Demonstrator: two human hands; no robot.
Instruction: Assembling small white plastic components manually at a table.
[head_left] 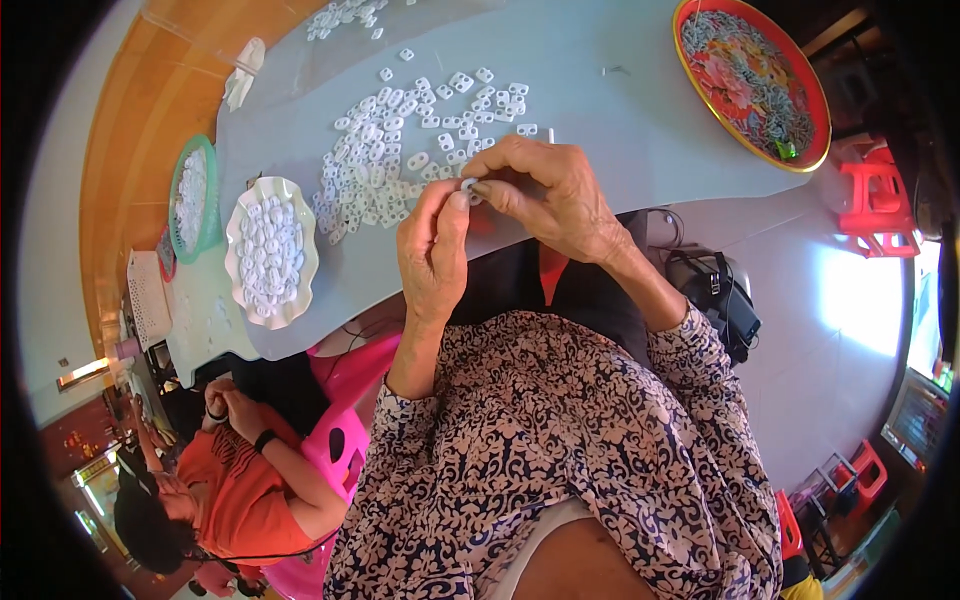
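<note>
My left hand (435, 252) and my right hand (562, 202) meet over the near edge of the table. Between their fingertips is a small white plastic piece (469, 186) with holes, pinched from both sides. The fingers cover much of it, and I cannot make out whether the right fingers also hold a smaller part. Just beyond my hands lies a loose spread of similar white plastic pieces (375, 150), many showing two holes. To the left, a white scalloped dish (312, 262) is heaped with white pieces.
A round red tray (826, 110) with a gold rim holds many small grey metal parts at the far right. A green basket (212, 190) of white pieces stands at the left. A person in orange (250, 490) sits at lower left. Red stools (875, 200) stand at right.
</note>
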